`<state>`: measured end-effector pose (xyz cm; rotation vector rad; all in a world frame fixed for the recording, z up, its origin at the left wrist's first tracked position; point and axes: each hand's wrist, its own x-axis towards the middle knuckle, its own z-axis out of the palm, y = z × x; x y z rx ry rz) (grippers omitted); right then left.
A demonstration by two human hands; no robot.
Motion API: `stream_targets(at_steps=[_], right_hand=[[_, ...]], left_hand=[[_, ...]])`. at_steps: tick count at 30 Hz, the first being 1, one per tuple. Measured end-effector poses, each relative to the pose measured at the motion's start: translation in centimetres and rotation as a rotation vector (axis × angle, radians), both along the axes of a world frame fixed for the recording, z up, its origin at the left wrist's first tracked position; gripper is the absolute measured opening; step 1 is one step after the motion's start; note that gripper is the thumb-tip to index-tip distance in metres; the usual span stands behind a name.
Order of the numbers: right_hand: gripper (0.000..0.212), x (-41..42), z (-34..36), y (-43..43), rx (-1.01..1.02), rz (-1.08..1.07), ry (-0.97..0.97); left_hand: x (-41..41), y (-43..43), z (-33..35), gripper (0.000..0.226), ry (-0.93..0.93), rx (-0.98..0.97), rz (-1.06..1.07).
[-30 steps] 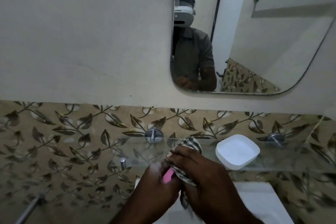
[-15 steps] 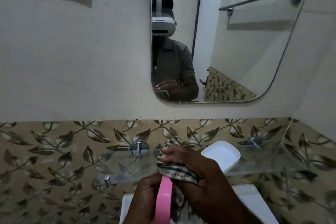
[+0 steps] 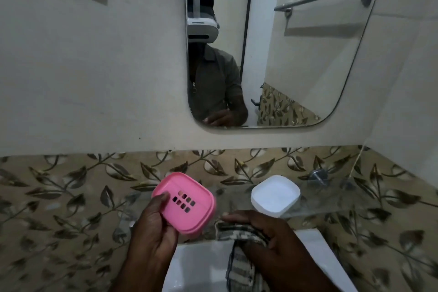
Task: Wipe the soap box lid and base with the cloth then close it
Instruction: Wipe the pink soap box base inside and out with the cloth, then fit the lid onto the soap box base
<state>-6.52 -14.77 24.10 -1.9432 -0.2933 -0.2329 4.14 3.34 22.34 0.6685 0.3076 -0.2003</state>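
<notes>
Hands sit nearest, low in the view above the white basin (image 3: 196, 265). At about five o'clock the right hand (image 3: 272, 242) is clenched over the checked cloth (image 3: 239, 251), fingers (image 3: 239, 216) curled across its bunched top while the loose tail hangs toward the basin; balled like that, it seems ready to press against plastic again. At about seven o'clock the left hand (image 3: 151, 230) grasps the pink soap box base (image 3: 184, 204), thumb lying over the near rim and the other fingers hidden beneath, so how they wrap under it cannot be told. The base is tilted up toward the camera, its slotted drain face showing, probably so the surface can be checked or offered to the cloth; cloth and base are apart for now. Just beyond, toward one o'clock from the hands, the white soap box lid (image 3: 275, 194) rests on the glass shelf (image 3: 331, 199), likely parked there to free both hands. Whether it lies hollow side up is unclear. Closing is not yet done, since the two halves are separate. Farthest, at twelve o'clock, hangs the mirror (image 3: 308, 54) on the wall.
</notes>
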Motion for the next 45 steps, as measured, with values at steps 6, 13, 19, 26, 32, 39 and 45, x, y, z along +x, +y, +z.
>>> stream_targets(at_steps=[6, 13, 19, 26, 32, 39, 45], right_hand=[[0.026, 1.4, -1.1, -0.6, 0.337, -0.362, 0.1], [0.026, 7.0, 0.4, -0.9, 0.418, -0.381, 0.125], [0.034, 9.0, 0.4, -1.9, -0.416, -0.725, -0.073], [0.036, 7.1, -2.8, -3.4, -0.623, -0.674, 0.025], [0.023, 6.2, -3.3, -3.9, -0.887, -0.587, 0.089], [0.028, 5.4, 2.3, -2.6, -0.72, -0.426, -0.168], [0.024, 5.0, 7.0, -2.0, -0.363, 0.088, 0.064]], left_hand=[[-0.4, 0.8, -0.8, 0.013, -0.053, -0.002, 0.002], [0.2, 1.4, -0.2, 0.027, -0.029, -0.147, -0.02], [0.7, 1.7, -0.4, 0.027, -0.09, -0.109, -0.086], [1.0, 0.6, -1.3, 0.035, -0.117, -0.108, -0.104], [1.6, -0.5, -1.5, 0.038, -0.102, -0.101, -0.174], [2.8, -0.8, -2.2, 0.05, -0.183, 0.009, -0.198], [2.2, -1.2, -2.1, 0.06, -0.254, 0.115, -0.315]])
